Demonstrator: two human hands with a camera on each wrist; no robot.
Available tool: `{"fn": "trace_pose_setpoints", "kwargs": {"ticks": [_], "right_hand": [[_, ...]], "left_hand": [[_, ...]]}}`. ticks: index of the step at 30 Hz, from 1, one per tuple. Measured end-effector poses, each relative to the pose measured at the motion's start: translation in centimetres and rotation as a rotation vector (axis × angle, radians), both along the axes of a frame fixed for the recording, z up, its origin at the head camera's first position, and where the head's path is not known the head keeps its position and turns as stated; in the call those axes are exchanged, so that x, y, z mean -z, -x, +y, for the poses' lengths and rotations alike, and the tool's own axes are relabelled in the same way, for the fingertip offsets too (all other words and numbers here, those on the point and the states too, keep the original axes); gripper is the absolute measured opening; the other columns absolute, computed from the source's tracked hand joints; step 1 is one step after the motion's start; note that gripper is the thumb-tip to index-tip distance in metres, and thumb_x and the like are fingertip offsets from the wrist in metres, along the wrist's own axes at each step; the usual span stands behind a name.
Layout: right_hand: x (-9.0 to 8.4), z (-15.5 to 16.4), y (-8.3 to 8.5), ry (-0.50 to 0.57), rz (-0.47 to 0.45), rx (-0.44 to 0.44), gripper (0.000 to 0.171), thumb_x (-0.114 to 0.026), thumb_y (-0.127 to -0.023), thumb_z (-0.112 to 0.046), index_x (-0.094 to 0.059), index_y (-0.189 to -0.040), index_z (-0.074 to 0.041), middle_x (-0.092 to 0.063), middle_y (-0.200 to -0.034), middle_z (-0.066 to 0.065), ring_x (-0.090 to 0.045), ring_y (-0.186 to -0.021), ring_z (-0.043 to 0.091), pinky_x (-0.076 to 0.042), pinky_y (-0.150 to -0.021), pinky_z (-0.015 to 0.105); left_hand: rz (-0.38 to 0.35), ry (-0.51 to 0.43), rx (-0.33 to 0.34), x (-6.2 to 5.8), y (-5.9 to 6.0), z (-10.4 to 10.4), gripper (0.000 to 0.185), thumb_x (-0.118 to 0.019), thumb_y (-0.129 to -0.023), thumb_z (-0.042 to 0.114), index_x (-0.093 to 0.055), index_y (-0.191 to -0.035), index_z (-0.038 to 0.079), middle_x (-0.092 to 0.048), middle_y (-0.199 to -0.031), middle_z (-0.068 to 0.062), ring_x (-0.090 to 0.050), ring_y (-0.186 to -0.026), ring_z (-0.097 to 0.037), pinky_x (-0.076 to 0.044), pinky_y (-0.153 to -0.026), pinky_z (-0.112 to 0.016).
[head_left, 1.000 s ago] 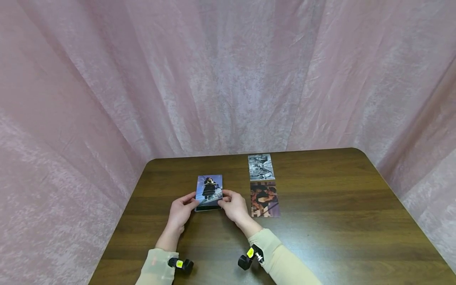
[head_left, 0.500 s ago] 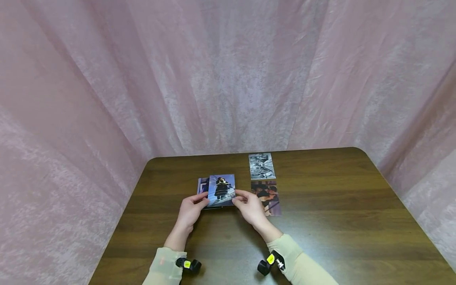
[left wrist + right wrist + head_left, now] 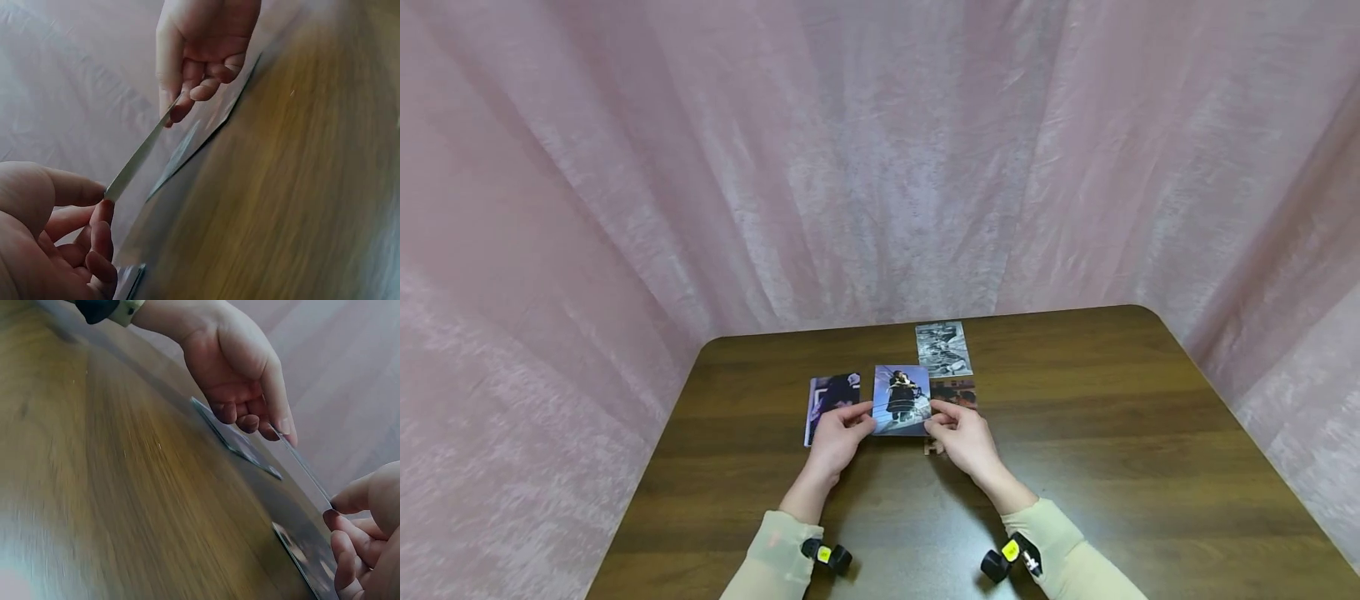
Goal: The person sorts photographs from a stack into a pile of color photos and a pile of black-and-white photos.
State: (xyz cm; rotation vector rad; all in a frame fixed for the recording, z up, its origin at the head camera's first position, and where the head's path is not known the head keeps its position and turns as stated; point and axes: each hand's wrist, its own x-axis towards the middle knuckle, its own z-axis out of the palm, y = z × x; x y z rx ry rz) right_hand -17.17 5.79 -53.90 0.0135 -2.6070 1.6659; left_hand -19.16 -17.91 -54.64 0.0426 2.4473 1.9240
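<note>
Both hands pinch a blue photo card by its side edges, a dark-clothed pair pictured on it. My left hand grips its left edge and my right hand its right edge, thumbs nearest me. From the wrists the card shows nearly edge-on, held clear above the table. Left of it lies a small stack of cards with a purple-and-dark picture on top, partly behind my left fingers. A brown-toned card lies at the right, largely covered by the held card and my right hand.
A black-and-white card lies near the table's back edge, just beyond the brown one. The wooden table has rounded far corners. Pink curtains hang behind and at both sides.
The blue card has come off the top of the stack and moved right, carried by both hands, uncovering the purple-and-dark card below. It now overlaps the brown card in the head view.
</note>
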Motion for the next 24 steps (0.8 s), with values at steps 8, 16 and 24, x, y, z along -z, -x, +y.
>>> {"fn": "trace_pose_setpoints", "kwargs": {"ticks": [8, 16, 24], "right_hand": [[-0.3, 2.8, -0.7, -0.093, -0.004, 0.031, 0.035, -0.077, -0.095, -0.012, -0.078, -0.129, -0.003, -0.080, -0.103, 0.004, -0.075, -0.095, 0.018, -0.055, -0.084, 0.032], [-0.5, 5.4, -1.4, -0.200, 0.023, 0.033, 0.033, -0.077, -0.095, -0.013, -0.079, -0.127, -0.005, -0.079, -0.099, 0.001, -0.071, -0.088, 0.015, -0.053, -0.081, 0.036], [-0.5, 6.7, -1.8, -0.281, 0.040, 0.041, 0.032, -0.078, -0.093, -0.015, -0.081, -0.124, -0.005, -0.077, -0.095, 0.000, -0.065, -0.082, 0.013, -0.051, -0.076, 0.037]], "left_hand": [[0.004, 0.036, 0.045, 0.4, -0.4, 2.6, 0.032, -0.078, -0.092, 0.007, -0.079, -0.122, -0.002, -0.073, -0.096, -0.004, -0.060, -0.087, -0.013, -0.048, -0.075, -0.023], [0.024, 0.090, 0.093, 0.5, -0.7, 4.7, 0.030, -0.078, -0.090, 0.006, -0.080, -0.119, -0.003, -0.070, -0.089, 0.001, -0.057, -0.079, -0.009, -0.045, -0.068, -0.022], [0.035, 0.145, 0.130, 0.7, -0.8, 6.3, 0.031, -0.077, -0.088, 0.004, -0.080, -0.119, -0.002, -0.071, -0.088, 0.001, -0.057, -0.076, -0.008, -0.045, -0.066, -0.022]]}}
